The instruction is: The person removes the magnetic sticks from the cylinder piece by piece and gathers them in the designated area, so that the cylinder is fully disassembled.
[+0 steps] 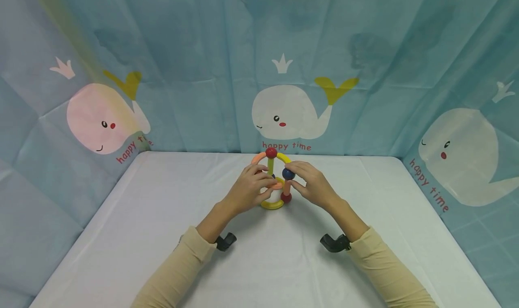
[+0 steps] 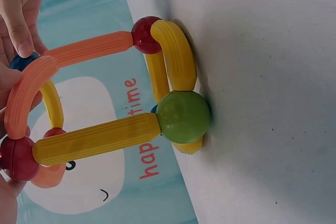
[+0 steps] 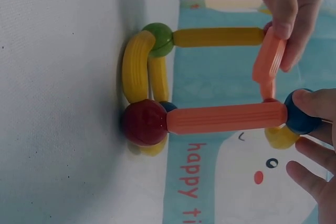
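A frame of coloured rods and balls stands upright on the table. My left hand (image 1: pixel 250 187) pinches a red ball (image 2: pixel 20 158) at a near upper corner, where a curved orange rod (image 3: pixel 270 59) joins it; a fingertip overlaps the rod's end. On the right, my right hand (image 1: pixel 313 183) holds a blue ball (image 1: pixel 288 174) between thumb and fingers. This ball tops a straight orange rod (image 3: pixel 226 118), which rises from a lower red ball (image 3: pixel 145 123). A straight yellow rod (image 2: pixel 97 139) links the left hand's corner to a green ball (image 2: pixel 184 116) at the base.
Curved yellow rods (image 1: pixel 272 205) form the base on the white tabletop (image 1: pixel 170 195). Another red ball (image 1: pixel 271 153) tops the far side, above a straight green rod (image 1: pixel 270 165). Behind hangs a blue curtain (image 1: pixel 194 110) with printed whales.
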Demonstrator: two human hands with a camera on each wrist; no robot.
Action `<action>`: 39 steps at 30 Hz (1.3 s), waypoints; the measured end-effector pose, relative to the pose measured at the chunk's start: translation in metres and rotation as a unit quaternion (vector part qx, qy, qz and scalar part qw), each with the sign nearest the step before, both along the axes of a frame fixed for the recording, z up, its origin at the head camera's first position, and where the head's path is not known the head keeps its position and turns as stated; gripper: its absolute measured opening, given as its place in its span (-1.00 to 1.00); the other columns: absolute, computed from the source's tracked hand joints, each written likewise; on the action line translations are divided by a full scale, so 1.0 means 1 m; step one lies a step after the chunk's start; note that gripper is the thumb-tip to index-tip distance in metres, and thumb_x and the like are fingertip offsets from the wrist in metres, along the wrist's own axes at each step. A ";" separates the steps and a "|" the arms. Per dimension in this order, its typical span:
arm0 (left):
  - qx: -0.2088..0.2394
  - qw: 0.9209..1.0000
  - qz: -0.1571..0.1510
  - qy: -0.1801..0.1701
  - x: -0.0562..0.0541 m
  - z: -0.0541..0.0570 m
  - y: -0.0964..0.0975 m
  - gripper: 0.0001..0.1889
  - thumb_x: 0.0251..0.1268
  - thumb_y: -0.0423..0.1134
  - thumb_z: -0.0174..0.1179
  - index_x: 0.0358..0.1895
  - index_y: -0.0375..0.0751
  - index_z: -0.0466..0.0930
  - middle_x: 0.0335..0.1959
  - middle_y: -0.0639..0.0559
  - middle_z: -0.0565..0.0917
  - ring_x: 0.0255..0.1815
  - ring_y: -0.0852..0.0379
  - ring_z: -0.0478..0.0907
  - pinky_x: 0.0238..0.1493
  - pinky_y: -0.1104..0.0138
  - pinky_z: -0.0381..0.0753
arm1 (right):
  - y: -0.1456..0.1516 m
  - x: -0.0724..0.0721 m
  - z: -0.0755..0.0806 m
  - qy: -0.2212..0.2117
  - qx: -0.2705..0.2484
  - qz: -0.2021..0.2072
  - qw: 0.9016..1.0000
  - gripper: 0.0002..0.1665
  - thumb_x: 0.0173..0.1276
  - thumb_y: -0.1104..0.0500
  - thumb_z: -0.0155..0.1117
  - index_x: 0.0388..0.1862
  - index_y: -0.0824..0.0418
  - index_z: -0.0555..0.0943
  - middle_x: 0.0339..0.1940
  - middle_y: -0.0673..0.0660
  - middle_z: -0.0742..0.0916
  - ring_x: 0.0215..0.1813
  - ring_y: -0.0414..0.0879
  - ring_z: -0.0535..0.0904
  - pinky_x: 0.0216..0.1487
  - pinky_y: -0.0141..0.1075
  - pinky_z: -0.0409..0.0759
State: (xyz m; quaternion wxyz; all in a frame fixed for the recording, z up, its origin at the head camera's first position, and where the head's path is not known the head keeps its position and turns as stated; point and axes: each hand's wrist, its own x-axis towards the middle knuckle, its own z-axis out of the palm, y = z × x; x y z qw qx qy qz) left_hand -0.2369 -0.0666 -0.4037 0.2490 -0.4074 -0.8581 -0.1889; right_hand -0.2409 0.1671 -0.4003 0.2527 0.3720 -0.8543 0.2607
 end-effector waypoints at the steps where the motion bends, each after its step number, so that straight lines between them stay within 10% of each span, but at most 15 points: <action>1: 0.000 1.000 -0.001 -0.001 0.000 0.000 0.000 -0.81 0.10 -0.20 0.42 -0.19 -0.08 0.79 -0.26 0.10 0.79 0.07 0.02 0.57 0.28 0.08 0.48 | 0.000 0.000 0.000 -0.001 0.000 -0.001 1.000 -0.43 0.08 0.38 0.49 0.13 0.35 0.60 0.09 0.22 0.71 0.19 0.10 0.61 0.21 -0.05 0.58; 14: 0.017 0.999 -0.002 -0.035 0.002 0.003 -0.002 -0.81 0.18 -0.27 0.32 -0.14 -0.13 0.77 -0.12 0.06 0.77 0.20 0.01 0.52 0.37 0.01 0.41 | -0.001 0.001 -0.001 -0.006 -0.007 -0.004 1.000 -0.40 0.07 0.38 0.50 0.15 0.31 0.60 0.10 0.21 0.71 0.20 0.10 0.60 0.21 -0.05 0.58; 23: 0.155 0.987 -0.004 -0.040 0.002 -0.002 -0.018 -0.72 0.17 -0.34 0.33 -0.03 -0.23 0.71 0.05 -0.10 0.69 0.22 -0.06 0.50 0.27 -0.01 0.50 | 0.002 0.003 -0.004 -0.007 -0.018 -0.007 1.000 -0.39 0.09 0.35 0.49 0.18 0.31 0.58 0.14 0.21 0.68 0.21 0.09 0.58 0.22 -0.06 0.57; 31: 0.278 0.950 0.059 -0.133 0.001 -0.019 -0.045 -0.61 0.26 -0.36 0.26 0.16 -0.30 0.55 0.06 -0.15 0.69 0.13 -0.07 0.57 0.19 0.04 0.56 | 0.017 0.003 -0.017 -0.122 -0.092 -0.040 0.987 -0.37 0.15 0.25 0.48 0.23 0.28 0.54 0.17 0.24 0.66 0.20 0.11 0.58 0.09 -0.02 0.65; 39: 0.251 0.883 0.035 -0.396 -0.012 -0.041 -0.052 -0.61 0.37 -0.37 0.15 0.22 -0.40 0.48 0.14 -0.32 0.61 0.20 -0.22 0.53 0.22 -0.03 0.54 | 0.011 -0.007 -0.046 -0.349 -0.182 -0.022 0.919 -0.42 0.27 0.18 0.39 0.26 0.29 0.52 0.17 0.28 0.66 0.21 0.17 0.57 0.16 -0.05 0.63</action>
